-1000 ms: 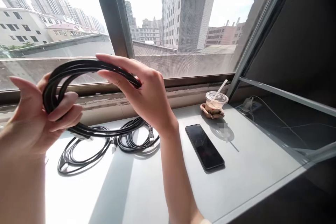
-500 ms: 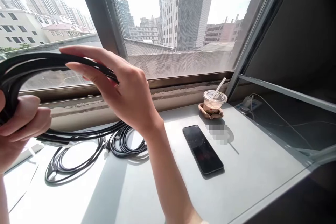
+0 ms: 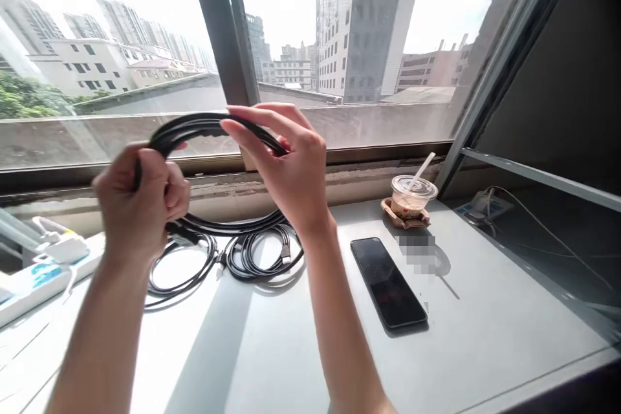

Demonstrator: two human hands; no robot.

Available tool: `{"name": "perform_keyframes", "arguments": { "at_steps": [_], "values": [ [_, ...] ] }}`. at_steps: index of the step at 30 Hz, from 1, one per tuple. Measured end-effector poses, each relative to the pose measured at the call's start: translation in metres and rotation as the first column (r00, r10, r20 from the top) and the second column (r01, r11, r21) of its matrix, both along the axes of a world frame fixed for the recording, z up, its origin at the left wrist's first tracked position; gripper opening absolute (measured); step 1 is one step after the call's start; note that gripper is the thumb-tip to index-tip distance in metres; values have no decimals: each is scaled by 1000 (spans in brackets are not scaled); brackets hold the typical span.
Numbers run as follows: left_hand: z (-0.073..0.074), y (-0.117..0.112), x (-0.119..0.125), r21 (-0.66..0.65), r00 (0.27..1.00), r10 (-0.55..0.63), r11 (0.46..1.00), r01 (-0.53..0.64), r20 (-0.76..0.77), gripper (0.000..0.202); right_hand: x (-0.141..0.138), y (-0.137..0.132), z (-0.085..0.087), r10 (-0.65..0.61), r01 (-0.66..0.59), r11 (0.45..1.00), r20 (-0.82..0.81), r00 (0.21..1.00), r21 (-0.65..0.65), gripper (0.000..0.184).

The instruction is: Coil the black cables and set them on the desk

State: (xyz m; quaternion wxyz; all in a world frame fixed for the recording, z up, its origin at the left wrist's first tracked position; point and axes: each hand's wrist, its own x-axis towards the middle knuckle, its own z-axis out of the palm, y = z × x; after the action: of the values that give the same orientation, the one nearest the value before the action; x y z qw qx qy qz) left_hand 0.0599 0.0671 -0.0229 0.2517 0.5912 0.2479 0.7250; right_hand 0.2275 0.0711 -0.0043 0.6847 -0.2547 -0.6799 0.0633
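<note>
A loop of black cable [image 3: 194, 123] is held up above the table in front of the window, its lower strands hanging between my hands. My left hand [image 3: 140, 191] is closed in a fist around the left side of the loop, and a cable end with a plug [image 3: 187, 233] shows just below it. On the other side, my right hand [image 3: 295, 165] grips the loop's top right between thumb and fingers. Behind and beneath lie two more coiled black cables, one on the left [image 3: 211, 259] and one on the right [image 3: 242, 276], partly hidden by my hands.
A black phone [image 3: 388, 284] lies face up right of my right forearm. Behind it stands a lidded drink cup [image 3: 412, 191] with a straw, in a cardboard holder [image 3: 412, 220]. A white power strip [image 3: 72, 268] with plugs sits at left. The window ledge [image 3: 359, 184] borders the back.
The view has swung left, bringing my whole left hand and the power strip into sight. My left hand has come nearer to my right, and both still hold the cable loop.
</note>
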Motion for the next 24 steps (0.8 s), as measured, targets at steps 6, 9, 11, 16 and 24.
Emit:
{"name": "perform_keyframes", "arguments": {
  "at_steps": [6,9,11,16,24],
  "values": [
    [-2,-15,12,-103,987,-54,994,38,-152,30,29,8,-10,243,-233,940,11,970,-248,37],
    [2,-22,9,-153,977,-81,987,51,-197,33,36,5,-11,407,-401,833,-69,911,-381,48],
    [4,-25,6,-179,975,-141,978,110,-173,34,33,-2,-8,458,-463,788,-115,881,-406,48],
    [5,-34,-10,-229,970,-243,946,230,-30,42,13,-19,-2,483,-490,750,-139,864,-444,46],
    [23,-72,-48,-339,994,-29,941,-8,-105,45,-16,-33,-5,393,-374,917,155,906,-136,33]
  ]
}}
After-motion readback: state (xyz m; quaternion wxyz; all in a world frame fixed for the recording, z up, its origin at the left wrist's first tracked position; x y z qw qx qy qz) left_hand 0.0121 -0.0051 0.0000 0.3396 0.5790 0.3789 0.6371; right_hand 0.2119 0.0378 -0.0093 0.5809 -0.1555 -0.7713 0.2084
